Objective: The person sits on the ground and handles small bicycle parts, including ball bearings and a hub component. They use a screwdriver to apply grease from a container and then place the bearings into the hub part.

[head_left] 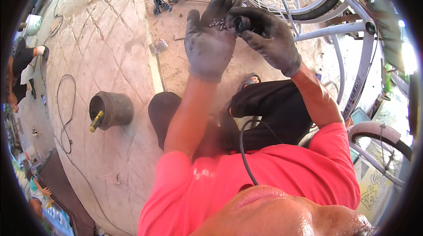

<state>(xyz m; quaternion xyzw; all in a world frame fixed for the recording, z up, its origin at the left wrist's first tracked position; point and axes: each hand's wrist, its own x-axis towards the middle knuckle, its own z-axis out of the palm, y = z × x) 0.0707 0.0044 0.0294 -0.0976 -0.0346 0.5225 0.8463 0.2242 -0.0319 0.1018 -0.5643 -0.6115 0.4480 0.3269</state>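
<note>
Both of my hands wear dark, dirty work gloves. My left hand (209, 44) is palm up with its fingers stretched forward, bearing several small shiny steel balls (217, 24) by the finger bases. Close beside it, my right hand (273, 37) grips a dark round cup-shaped part (242, 24) between thumb and fingers. This part is just above the right side of the left palm. Its inside is too dark to make out.
A white bicycle frame (348, 28) and a spoked wheel (326, 0) stand at the far right. Left of my knees is a dark bucket (121, 110) with a yellow-handled tool (96, 122). Small black parts (161, 4) lie ahead, and a thin cable (61, 117) crosses the left floor.
</note>
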